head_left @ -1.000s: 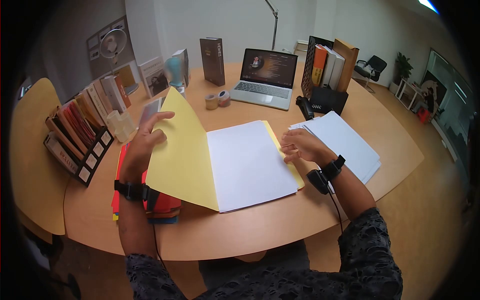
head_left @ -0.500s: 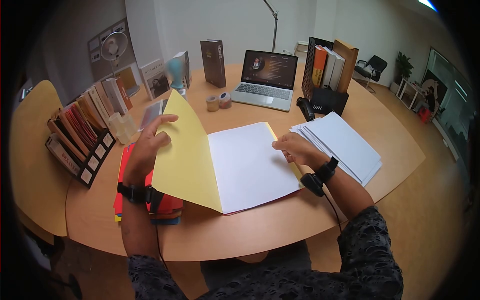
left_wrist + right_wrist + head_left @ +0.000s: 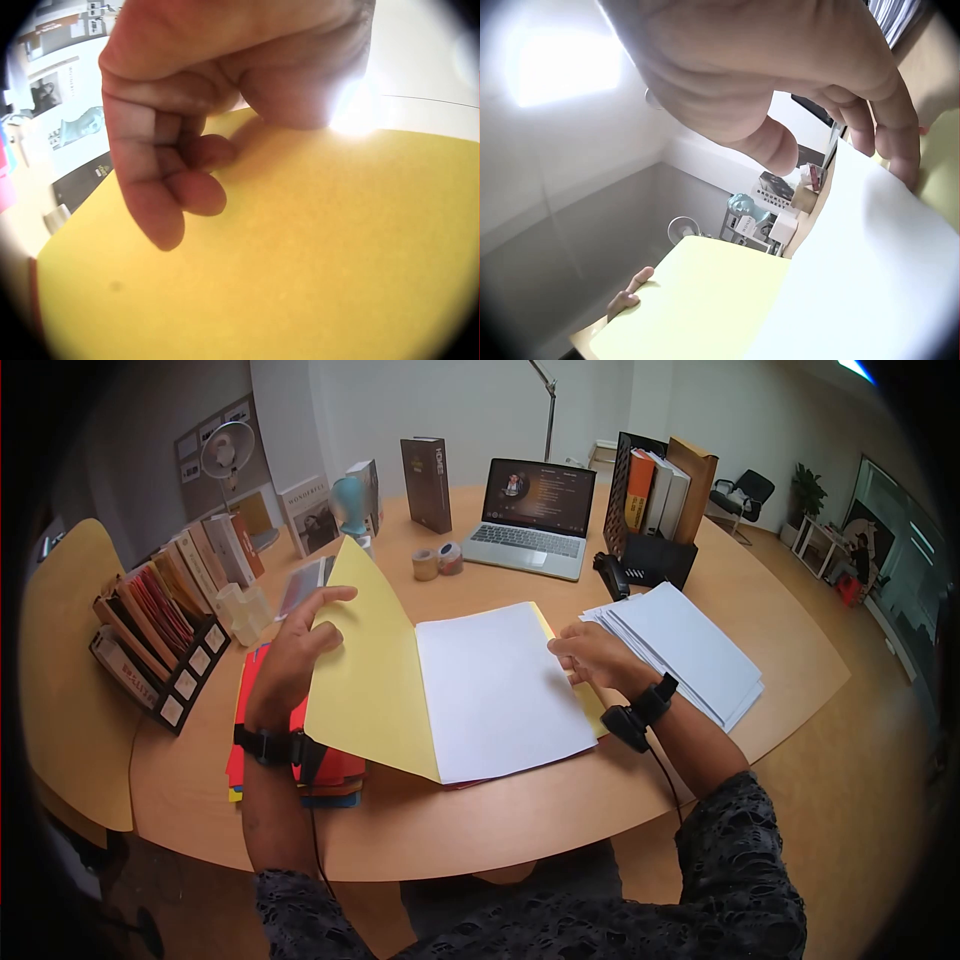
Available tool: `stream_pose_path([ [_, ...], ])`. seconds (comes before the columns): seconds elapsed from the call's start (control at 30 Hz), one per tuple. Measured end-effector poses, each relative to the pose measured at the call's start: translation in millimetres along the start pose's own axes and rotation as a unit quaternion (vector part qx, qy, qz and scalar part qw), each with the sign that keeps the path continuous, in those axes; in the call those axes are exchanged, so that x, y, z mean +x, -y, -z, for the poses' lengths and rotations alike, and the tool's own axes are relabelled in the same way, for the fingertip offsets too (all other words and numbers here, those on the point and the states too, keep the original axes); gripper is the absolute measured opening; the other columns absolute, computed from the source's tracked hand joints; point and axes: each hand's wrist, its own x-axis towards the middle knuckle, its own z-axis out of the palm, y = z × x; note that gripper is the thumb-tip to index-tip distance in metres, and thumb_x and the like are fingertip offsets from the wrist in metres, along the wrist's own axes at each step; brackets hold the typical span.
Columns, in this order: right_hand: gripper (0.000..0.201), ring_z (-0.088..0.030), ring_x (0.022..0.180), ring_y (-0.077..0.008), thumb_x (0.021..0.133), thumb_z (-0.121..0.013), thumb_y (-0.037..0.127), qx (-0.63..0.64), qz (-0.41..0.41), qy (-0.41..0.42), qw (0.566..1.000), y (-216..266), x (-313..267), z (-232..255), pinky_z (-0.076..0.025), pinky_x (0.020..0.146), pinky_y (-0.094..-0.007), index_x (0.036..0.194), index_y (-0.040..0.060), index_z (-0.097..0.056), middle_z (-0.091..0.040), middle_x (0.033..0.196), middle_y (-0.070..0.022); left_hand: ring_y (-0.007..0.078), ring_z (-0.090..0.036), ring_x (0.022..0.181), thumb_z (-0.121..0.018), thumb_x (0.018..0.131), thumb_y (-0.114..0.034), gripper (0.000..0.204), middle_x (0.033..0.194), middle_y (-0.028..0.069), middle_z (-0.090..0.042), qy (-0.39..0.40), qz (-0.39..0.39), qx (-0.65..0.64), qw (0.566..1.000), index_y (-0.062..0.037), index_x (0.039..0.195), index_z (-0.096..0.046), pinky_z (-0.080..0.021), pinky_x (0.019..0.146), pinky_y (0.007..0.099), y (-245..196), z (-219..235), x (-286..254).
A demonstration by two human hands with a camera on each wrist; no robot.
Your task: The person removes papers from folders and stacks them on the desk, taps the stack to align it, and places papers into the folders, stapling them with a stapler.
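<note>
The yellow folder (image 3: 370, 680) lies open, its left cover tilted up, with white paper (image 3: 505, 695) on the right side. My left hand (image 3: 295, 660) grips the raised cover by its outer edge; in the left wrist view several curled fingers of that hand (image 3: 225, 82) lie against the yellow surface. At the paper's right edge, the bent fingers of my right hand (image 3: 605, 658) touch the sheet. The right wrist view shows the right hand's (image 3: 780, 75) thumb apart from the paper (image 3: 862, 277), its other fingers at the edge beside the yellow folder.
More white sheets (image 3: 690, 650) lie to the right, near a black telephone (image 3: 610, 575). Beyond are a laptop (image 3: 530, 545), tape rolls (image 3: 437, 563) and a standing dark book (image 3: 427, 485). Red folders (image 3: 335, 768) lie under the left arm, near a rack of books (image 3: 165, 620).
My right hand has moved left, from beside the folder to the paper's edge, its fingers drawn closer together. The paper has shifted slightly. My left hand still holds the cover, nearly unmoved.
</note>
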Motion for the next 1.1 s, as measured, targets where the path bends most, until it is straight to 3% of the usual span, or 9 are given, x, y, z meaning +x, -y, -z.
stream_pose_path([
  [0.13,0.023,-0.049,0.067,-0.0121,0.091,-0.065,0.017,0.048,0.003,0.007,0.999,-7.9,6.9,-1.2,-0.046,0.06,-0.0298,0.097,-0.0026,-0.056,-0.049,0.075,-0.0019,0.0087,-0.057,0.087,-0.047,0.081,-0.003,0.05,0.108,0.0039,-0.058,-0.004,-0.001,-0.001,1.0,-0.005,0.131,-0.054,-0.049,0.077,0.0243,-0.5,0.1,-1.4],
  [0.43,0.02,-0.044,0.059,-0.0115,0.089,-0.067,0.014,-0.053,-0.002,-0.01,0.999,4.2,0.9,-4.0,-0.039,0.052,-0.0259,0.08,0.0034,-0.052,-0.046,0.07,-0.0026,0.0098,-0.058,0.09,-0.047,0.081,-0.004,0.05,0.11,0.0045,-0.058,-0.001,-0.005,0.004,1.0,-0.0039,0.13,-0.054,-0.049,0.08,0.0247,-2.3,-2.3,-2.9],
  [0.53,0.018,-0.049,0.06,-0.0143,0.087,-0.068,0.013,-0.136,-0.017,0.004,0.99,-3.3,11.2,-0.9,-0.04,0.051,-0.0286,0.082,-0.0011,-0.057,-0.052,0.071,-0.0067,0.0101,-0.057,0.09,-0.047,0.081,-0.004,0.049,0.11,0.0046,-0.058,-0.002,-0.005,-0.002,1.0,-0.0036,0.13,-0.054,-0.049,0.08,0.0248,-4.1,-3.6,-2.7],
  [0.6,0.022,-0.054,0.059,-0.0169,0.085,-0.069,0.011,-0.053,-0.022,-0.017,0.998,-15.1,17.6,-5.4,-0.037,0.049,-0.034,0.087,-0.01,-0.063,-0.06,0.075,-0.0126,0.0102,-0.058,0.09,-0.047,0.081,-0.004,0.049,0.11,0.0047,-0.058,-0.005,-0.003,-0.003,1.0,-0.0035,0.129,-0.054,-0.049,0.08,0.0248,-4.6,-2.5,-3.9],
  [0.73,0.02,-0.058,0.064,-0.0183,0.084,-0.067,0.006,-0.004,-0.016,-0.006,1.0,-14.4,12.1,-6.8,-0.043,0.053,-0.0339,0.095,-0.0109,-0.064,-0.062,0.079,-0.0119,0.01,-0.058,0.09,-0.047,0.081,-0.003,0.05,0.109,0.0049,-0.058,-0.009,-0.004,0.011,1.0,-0.0033,0.131,-0.054,-0.049,0.079,0.0244,-1.6,3.3,-3.2],
  [0.8,0.018,-0.063,0.074,-0.0197,0.085,-0.063,0.003,-0.003,0.089,-0.01,0.996,-8.1,2.7,6.7,-0.049,0.063,-0.0338,0.099,-0.0083,-0.065,-0.065,0.085,-0.0114,0.0098,-0.058,0.089,-0.047,0.081,-0.003,0.051,0.108,0.0046,-0.059,-0.006,-0.016,0.025,1.0,-0.0033,0.131,-0.054,-0.048,0.078,0.0241,1.1,4.5,-1.8],
  [0.83,0.018,-0.063,0.074,-0.0197,0.085,-0.063,0.003,-0.002,0.088,-0.018,0.996,-1.8,-2.3,20.3,-0.049,0.063,-0.0338,0.099,-0.0083,-0.065,-0.065,0.085,-0.0114,0.0094,-0.058,0.088,-0.047,0.081,-0.003,0.051,0.106,0.0044,-0.06,-0.002,-0.008,0.011,1.0,-0.0033,0.132,-0.053,-0.048,0.077,0.0237,-0.5,5.9,-2.8],
  [0.9,0.023,-0.064,0.084,-0.0169,0.085,-0.056,-0.002,-0.067,0.096,-0.026,0.993,13.7,-12.8,62.8,-0.05,0.08,-0.0305,0.106,-0.0029,-0.065,-0.067,0.094,-0.0074,0.0091,-0.059,0.086,-0.046,0.081,-0.002,0.051,0.104,0.0041,-0.061,0.005,-0.002,-0.004,1.0,-0.0033,0.132,-0.053,-0.049,0.076,0.0234,-6.0,7.6,-5.3],
  [1.1,0.029,-0.063,0.092,-0.0158,0.087,-0.05,0.0,-0.001,0.166,-0.092,0.982,37.6,-67.2,186.5,-0.049,0.088,-0.0309,0.114,-0.0011,-0.062,-0.066,0.103,-0.0071,0.0097,-0.061,0.08,-0.044,0.08,-0.001,0.053,0.103,0.0051,-0.062,-0.013,0.014,-0.022,1.0,-0.0023,0.133,-0.052,-0.05,0.072,0.0237,-15.7,13.2,-11.9],
])
